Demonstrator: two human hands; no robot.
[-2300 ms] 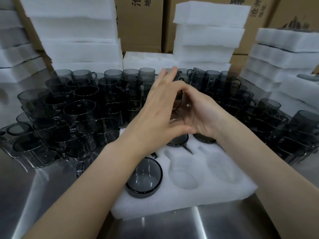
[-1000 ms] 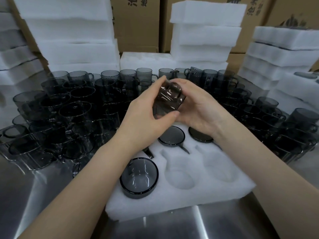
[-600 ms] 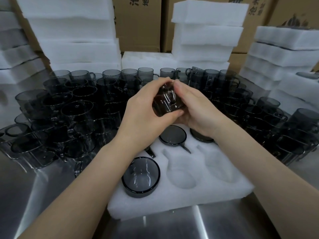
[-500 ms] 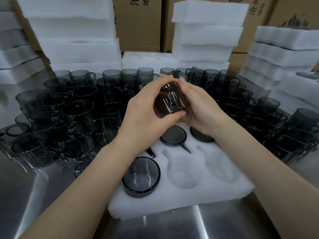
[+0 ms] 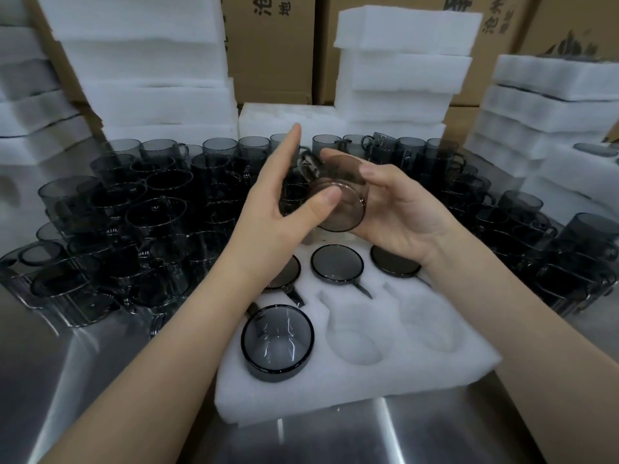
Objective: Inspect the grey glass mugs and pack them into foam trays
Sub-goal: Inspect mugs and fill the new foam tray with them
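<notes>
Above the steel table, among foam stacks, right hand grips a mug; left hand splayed.

Stainless steel table, white foam tray at near centre; massed grey glass mugs standing behind it and at both sides; foam tray stacks along far edge

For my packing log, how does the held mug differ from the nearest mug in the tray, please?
The held mug is airborne and tipped sideways in the right hand; the nearest mug stands in the foam tray. The held mug looks brownish, the nearest mug grey. Both are tinted glass.
</notes>
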